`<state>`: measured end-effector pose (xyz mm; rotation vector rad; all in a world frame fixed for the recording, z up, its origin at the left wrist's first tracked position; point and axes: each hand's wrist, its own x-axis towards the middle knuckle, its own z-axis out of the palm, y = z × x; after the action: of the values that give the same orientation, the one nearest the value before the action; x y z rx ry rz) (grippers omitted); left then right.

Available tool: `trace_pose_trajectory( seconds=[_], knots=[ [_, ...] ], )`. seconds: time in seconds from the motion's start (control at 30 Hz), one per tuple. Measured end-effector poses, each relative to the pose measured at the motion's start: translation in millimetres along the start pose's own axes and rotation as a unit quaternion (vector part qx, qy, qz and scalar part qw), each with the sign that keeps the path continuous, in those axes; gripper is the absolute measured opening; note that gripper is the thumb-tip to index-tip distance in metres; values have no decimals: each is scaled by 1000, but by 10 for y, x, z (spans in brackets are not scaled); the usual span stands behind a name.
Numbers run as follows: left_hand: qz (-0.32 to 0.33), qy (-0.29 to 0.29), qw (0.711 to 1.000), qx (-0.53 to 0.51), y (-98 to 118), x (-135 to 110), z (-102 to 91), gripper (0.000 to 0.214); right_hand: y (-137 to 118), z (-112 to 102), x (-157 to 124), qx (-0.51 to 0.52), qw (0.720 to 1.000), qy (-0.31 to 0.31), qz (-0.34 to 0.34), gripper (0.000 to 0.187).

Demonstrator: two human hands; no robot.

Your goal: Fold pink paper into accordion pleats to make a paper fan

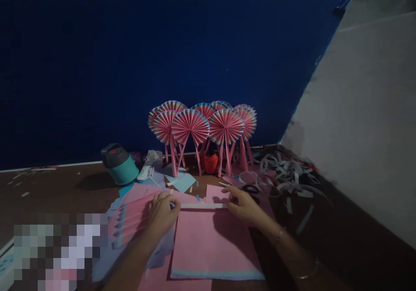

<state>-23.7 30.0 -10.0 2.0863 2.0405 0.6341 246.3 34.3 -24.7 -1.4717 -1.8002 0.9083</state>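
A narrow white strip stretches across the top edge of a pink paper sheet with a pale blue lower edge. My left hand pinches the strip's left end, fingers closed. At the other end, my right hand is closed on the strip with thumb and fingers. Dark scissors show behind the right hand; whether it touches them I cannot tell. Pleated pink paper lies left of my left hand, over more loose sheets.
Several round pleated paper fans stand at the back against a blue board. Between their legs sits a red object. A teal and black container stands left, and curled pale strips pile up right.
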Motion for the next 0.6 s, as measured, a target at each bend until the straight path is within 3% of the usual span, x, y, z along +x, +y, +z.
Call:
trace_pose_trajectory(
  seconds=[0.17,0.6],
  knots=[
    [-8,-26,999,34,15,9,24,21,-8,19,8,-53,999,-4,11,41],
    [-37,-54,996,65,57,10,27,18,-36,49,28,-72,997,-24,22,37]
  ],
)
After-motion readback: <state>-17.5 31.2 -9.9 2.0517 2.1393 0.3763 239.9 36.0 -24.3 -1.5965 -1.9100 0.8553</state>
